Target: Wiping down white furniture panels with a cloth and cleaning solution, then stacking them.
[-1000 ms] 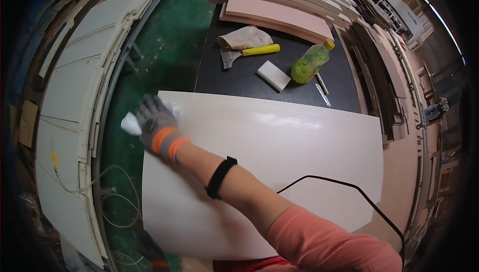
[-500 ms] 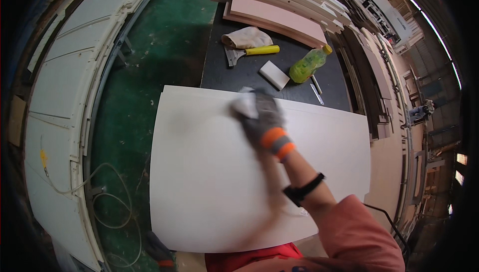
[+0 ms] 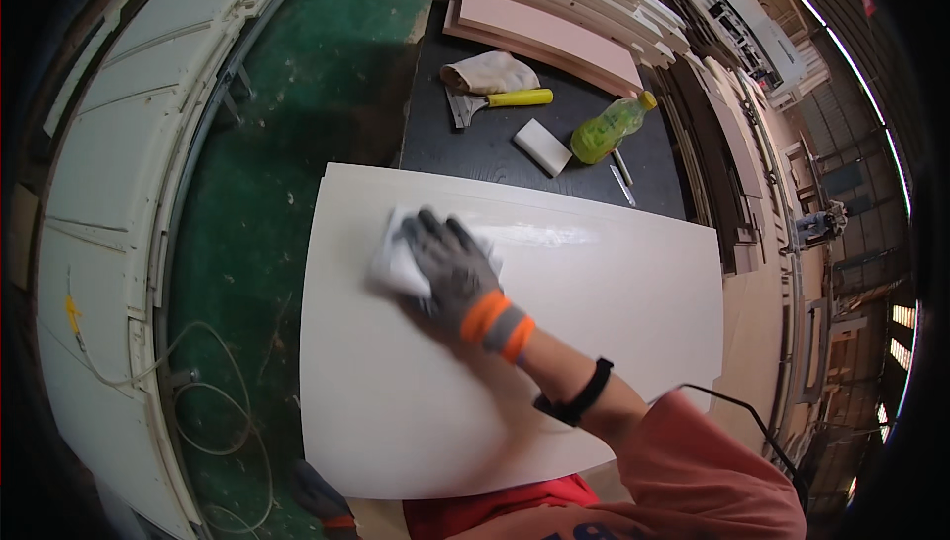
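Observation:
A large white panel [image 3: 396, 411] lies flat in front of me. My right hand [image 3: 453, 278], in a grey glove with an orange-striped cuff, presses a white cloth [image 3: 396, 265] onto its upper left area. Its fingers reach over the cloth. A wet-looking shiny streak runs across the panel to the right of the hand. At the lower left, beside the panel's near corner, hangs my gloved left hand [image 3: 322, 495]; its fingers are too dark to make out.
Beyond the panel, a dark table [image 3: 426, 149] carries a yellow-handled scraper [image 3: 520, 98], a crumpled cloth [image 3: 492, 72], a white block [image 3: 542, 147], a bottle of green liquid [image 3: 606, 132] and a knife [image 3: 622, 185]. Stacked boards [image 3: 544, 30] stand behind. A hose [image 3: 242, 382] coils at left.
My right hand has swept the white cloth left and nearer to me, away from the panel's far edge. The left hand stays low at the side.

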`<state>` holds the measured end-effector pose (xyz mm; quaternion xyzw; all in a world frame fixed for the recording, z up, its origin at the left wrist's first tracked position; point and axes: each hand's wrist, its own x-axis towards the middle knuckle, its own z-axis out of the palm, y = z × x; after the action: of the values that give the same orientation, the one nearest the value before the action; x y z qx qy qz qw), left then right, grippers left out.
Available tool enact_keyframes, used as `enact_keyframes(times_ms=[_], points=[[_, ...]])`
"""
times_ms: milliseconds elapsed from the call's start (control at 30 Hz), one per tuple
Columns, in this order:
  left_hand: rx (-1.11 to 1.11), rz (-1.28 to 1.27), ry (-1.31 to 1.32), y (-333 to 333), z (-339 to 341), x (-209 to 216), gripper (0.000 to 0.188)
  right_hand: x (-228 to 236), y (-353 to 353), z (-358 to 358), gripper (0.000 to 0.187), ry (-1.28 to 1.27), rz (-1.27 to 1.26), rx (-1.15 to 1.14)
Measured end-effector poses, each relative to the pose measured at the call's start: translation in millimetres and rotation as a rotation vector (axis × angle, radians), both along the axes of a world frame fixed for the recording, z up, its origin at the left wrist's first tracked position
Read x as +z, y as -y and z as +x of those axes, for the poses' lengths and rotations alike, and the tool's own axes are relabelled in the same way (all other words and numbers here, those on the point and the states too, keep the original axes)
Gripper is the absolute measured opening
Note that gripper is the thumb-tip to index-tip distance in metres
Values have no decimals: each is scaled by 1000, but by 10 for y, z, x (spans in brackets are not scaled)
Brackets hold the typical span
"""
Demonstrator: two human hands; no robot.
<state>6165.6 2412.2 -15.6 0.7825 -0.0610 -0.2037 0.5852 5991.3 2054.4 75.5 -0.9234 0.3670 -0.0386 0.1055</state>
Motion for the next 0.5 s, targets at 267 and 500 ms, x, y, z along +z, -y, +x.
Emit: enact_keyframes(times_ms=[267,500], points=[[-36,6,-97,-48,32,-106,34,88,238,-132,66,63,-97,-178],[-10,49,-63,129,-20,223,38,19,-27,-166,65,-22,-24,-120]])
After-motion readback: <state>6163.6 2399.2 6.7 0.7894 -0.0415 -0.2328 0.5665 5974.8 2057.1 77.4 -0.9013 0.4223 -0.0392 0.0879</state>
